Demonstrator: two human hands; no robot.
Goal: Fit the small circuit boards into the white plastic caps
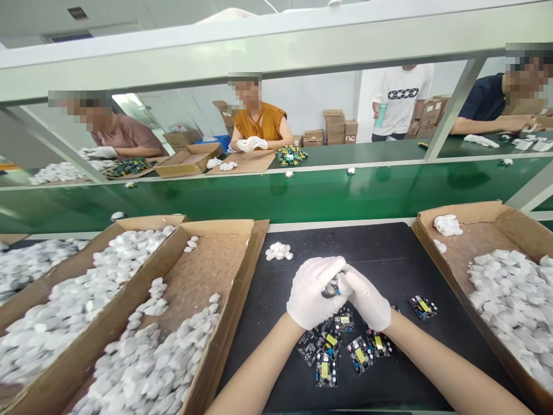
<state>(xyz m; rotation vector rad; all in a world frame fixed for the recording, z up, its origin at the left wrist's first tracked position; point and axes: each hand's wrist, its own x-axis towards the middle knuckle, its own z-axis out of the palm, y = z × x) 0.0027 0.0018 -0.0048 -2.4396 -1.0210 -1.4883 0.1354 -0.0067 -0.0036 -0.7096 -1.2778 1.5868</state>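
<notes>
Forearms [261,369]: bare, coming in from the near side at left and right, over the black mat [367,239].
Green conveyor [242,199]: crosses left to right on the far side of the mat, a few small white-topped items [351,171] spaced along it.
Pale frame [276,52]: long beam above the conveyor, with slanting posts.
Far-side people: pink top [129,137] at left; mustard top [268,121], gloved, beside a pile of boards [291,154]; white T-shirt [401,106], standing, with a green bottle [380,115]; dark top [484,97] at far right.
Cardboard trays [220,248]: two side by side left of the mat, another at right, all holding heaps of white pieces [510,300].
Gloved hands: left hand [311,293] and right hand [367,297] together over the middle of the mat, fingers closed around the held piece [334,283].
Circuit boards [326,370]: several with yellow-topped parts, clustered on the near side of the hands; one lies apart at right.
White heap [279,251]: small, on the mat's far left, apart from the hands.
Held piece: between both hands' fingertips, mostly covered; dark and blue parts show, the rest cannot be made out.
</notes>
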